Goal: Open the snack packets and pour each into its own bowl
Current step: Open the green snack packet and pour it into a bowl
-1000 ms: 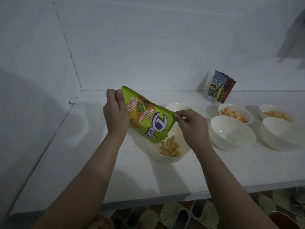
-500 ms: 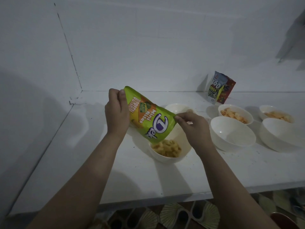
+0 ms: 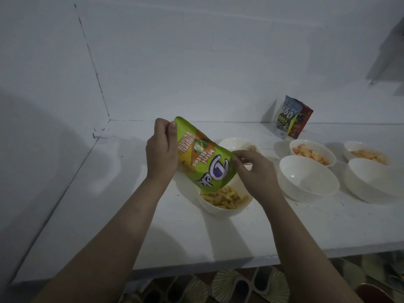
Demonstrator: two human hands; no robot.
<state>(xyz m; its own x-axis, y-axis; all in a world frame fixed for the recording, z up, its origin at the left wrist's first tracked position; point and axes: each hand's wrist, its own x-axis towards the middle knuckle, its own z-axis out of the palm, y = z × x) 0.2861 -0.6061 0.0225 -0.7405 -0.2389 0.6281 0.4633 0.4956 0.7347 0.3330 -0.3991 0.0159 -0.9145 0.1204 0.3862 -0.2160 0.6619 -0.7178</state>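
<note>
Hands gripping green packet (image 3: 204, 158) upside down – left hand (image 3: 161, 153) pinching its raised bottom, right hand (image 3: 254, 171) pinching its side – snacks lying in bowl (image 3: 225, 209) underneath.

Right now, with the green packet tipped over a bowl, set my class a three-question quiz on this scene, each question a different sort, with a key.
1. True or false: both hands hold the green packet.
2. Multiple choice: the snack sticks are landing in
A. the bowl under the packet's mouth
B. the empty bowl to its right
C. the far right bowl
3. Fill in: the two unpoured packets stand against the ____.

Key
1. True: the left hand grips the raised bottom end and the right hand pinches the side edge.
2. A
3. Wall, at the back of the white counter.
</note>
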